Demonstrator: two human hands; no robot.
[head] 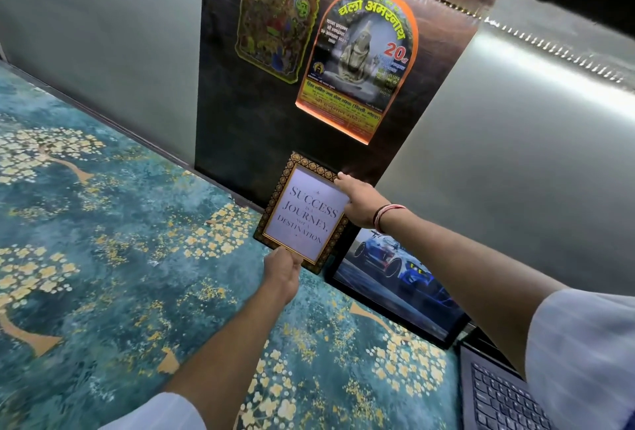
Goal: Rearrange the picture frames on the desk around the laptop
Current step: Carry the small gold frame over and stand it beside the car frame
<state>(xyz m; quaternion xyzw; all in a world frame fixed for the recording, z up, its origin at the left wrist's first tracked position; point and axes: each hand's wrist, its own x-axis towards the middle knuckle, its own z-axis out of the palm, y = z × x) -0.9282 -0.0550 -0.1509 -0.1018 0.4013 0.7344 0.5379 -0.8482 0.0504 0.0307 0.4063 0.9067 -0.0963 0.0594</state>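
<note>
A picture frame with an ornate black-and-gold border and a white "Success is a journey" print stands against the dark wall panel at the back of the desk. My left hand pinches its bottom edge. My right hand grips its upper right corner. To its right a black-framed picture of a blue car leans at the back, partly behind my right forearm. The open laptop lies at the lower right, its keyboard partly hidden by my sleeve.
The desk has a teal cover with gold tree patterns. Two religious stickers are stuck on the dark wall panel above the frame. Pale grey wall panels stand on either side.
</note>
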